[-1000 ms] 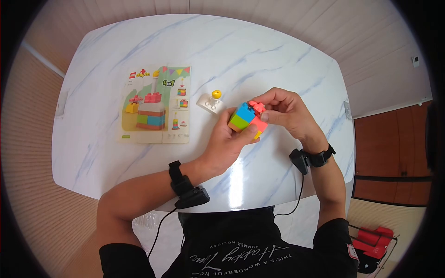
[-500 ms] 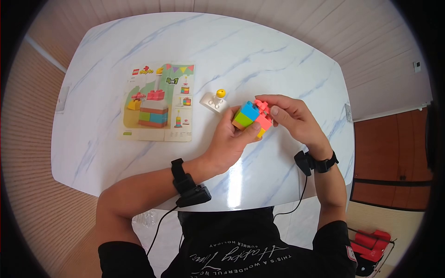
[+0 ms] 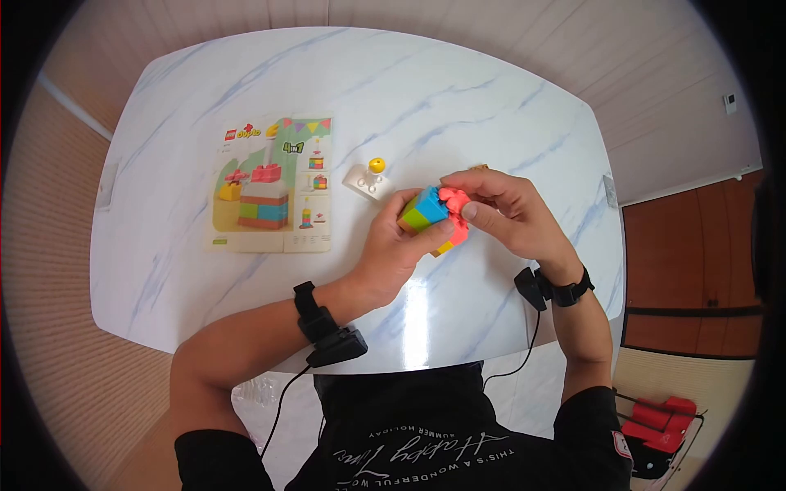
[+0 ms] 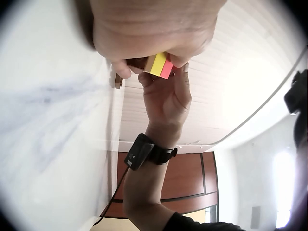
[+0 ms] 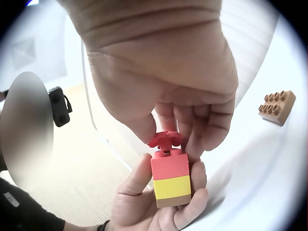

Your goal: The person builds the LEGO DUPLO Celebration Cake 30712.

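Observation:
My left hand (image 3: 391,255) grips a block stack of blue (image 3: 429,202), green (image 3: 416,219), pink and yellow bricks. In the right wrist view the stack's end shows a pink brick (image 5: 170,167) over a yellow one (image 5: 173,187), with a brown layer (image 5: 173,201) at the bottom. My right hand (image 3: 524,219) pinches a red flower-shaped piece (image 5: 166,139) between thumb and fingers, at the studs of the pink brick; whether it is fully seated I cannot tell. In the left wrist view the yellow brick (image 4: 158,64) shows beneath the left hand.
A white curved brick (image 3: 366,182) with a yellow-topped piece (image 3: 377,165) stands just beyond the left hand. A printed booklet (image 3: 270,184) lies at the left of the marble table (image 3: 458,90). A brown studded brick (image 5: 277,108) lies beyond the right hand.
Both hands and the stack have shifted slightly, and the stack has tilted a little. The right thumb and fingers remain at the red piece. The brown brick has come into view behind the right hand.

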Demonstrator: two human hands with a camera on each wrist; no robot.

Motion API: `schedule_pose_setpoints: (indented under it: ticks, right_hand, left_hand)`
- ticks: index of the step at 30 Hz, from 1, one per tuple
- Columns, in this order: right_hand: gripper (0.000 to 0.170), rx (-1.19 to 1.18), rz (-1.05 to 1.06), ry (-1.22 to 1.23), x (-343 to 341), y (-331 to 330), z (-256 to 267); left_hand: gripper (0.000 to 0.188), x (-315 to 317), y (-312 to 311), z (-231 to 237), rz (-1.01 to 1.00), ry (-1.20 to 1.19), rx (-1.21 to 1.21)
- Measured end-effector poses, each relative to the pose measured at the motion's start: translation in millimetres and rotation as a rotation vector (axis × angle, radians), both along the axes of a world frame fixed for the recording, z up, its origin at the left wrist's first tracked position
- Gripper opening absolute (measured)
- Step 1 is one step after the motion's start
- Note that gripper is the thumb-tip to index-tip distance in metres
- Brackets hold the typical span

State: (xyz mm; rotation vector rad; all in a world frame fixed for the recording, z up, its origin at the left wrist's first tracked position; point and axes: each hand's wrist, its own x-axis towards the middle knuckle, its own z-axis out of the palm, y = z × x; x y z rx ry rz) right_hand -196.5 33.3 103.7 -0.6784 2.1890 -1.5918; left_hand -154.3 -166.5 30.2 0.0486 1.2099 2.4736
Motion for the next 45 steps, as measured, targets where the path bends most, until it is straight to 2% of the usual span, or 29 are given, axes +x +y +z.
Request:
schedule_pose_setpoints:
  ticks: [6,8,15,18,20,27,30,32,33,34,36,37,38,40,41,42,44,45]
  right_hand:
    - [0.035,0.032,-0.037,0.016,2,0,1]
    - [0.037,-0.096,-0.078,-0.116,3,-1,4]
    - [0.038,-0.136,-0.085,-0.107,3,0,-1]
    - [0.036,-0.083,-0.080,-0.062,2,1,-6]
    - [0.036,0.049,-0.056,0.019,2,2,-1]
    - [0.037,0.033,-0.036,0.006,3,2,-4]
    - [0.036,-0.103,-0.163,-0.034,2,2,-1]
    - [0.036,-0.306,-0.309,-0.249,-6,9,0]
    - [0.038,-0.423,-0.337,-0.295,-9,9,0]
    - [0.038,-0.422,-0.339,-0.292,-12,12,-1]
    - [0.036,-0.755,-0.392,-0.610,-17,23,-3]
    - [0.028,-0.765,-0.473,-0.672,-20,27,-2]
    - [0.028,-0.758,-0.485,-0.661,-22,33,-4]
    - [0.019,-0.541,-0.533,-0.464,-27,44,-13]
    - [0.018,-0.321,-0.563,-0.388,-30,48,-13]
    - [0.018,-0.319,-0.569,-0.384,-28,49,-14]
    - [0.025,0.458,-0.480,0.213,-22,41,-14]
    - [0.035,0.730,-0.443,0.222,-20,38,-5]
  left_hand:
    - [0.052,0,-4,4,-0.027,-0.110,0.069]
    - [0.051,0,-5,4,-0.028,-0.123,0.112]
    - [0.051,-1,-4,0,-0.027,-0.134,0.130]
    - [0.051,-1,-5,2,-0.026,-0.139,0.127]
    - [0.051,0,-5,4,-0.027,-0.151,0.117]
    - [0.048,0,-5,1,-0.059,-0.130,0.068]
    - [0.048,0,-4,1,-0.039,-0.129,0.100]
    - [0.048,0,-4,3,-0.041,-0.129,0.083]
    - [0.048,1,-4,3,-0.043,-0.127,0.084]
    - [0.048,1,-4,3,-0.042,-0.124,0.071]
    - [0.048,1,-4,3,-0.052,-0.121,0.065]
    - [0.049,0,-4,2,-0.043,-0.124,0.057]
    - [0.051,-1,-3,2,-0.036,-0.125,0.052]
    - [0.051,-1,-4,4,-0.050,-0.124,0.050]
    - [0.050,-1,-5,4,-0.049,-0.127,0.035]
    - [0.050,-1,-4,4,-0.055,-0.125,0.039]
    - [0.050,0,-3,2,-0.027,-0.134,0.080]
    - [0.050,-1,-3,0,-0.028,-0.133,0.081]
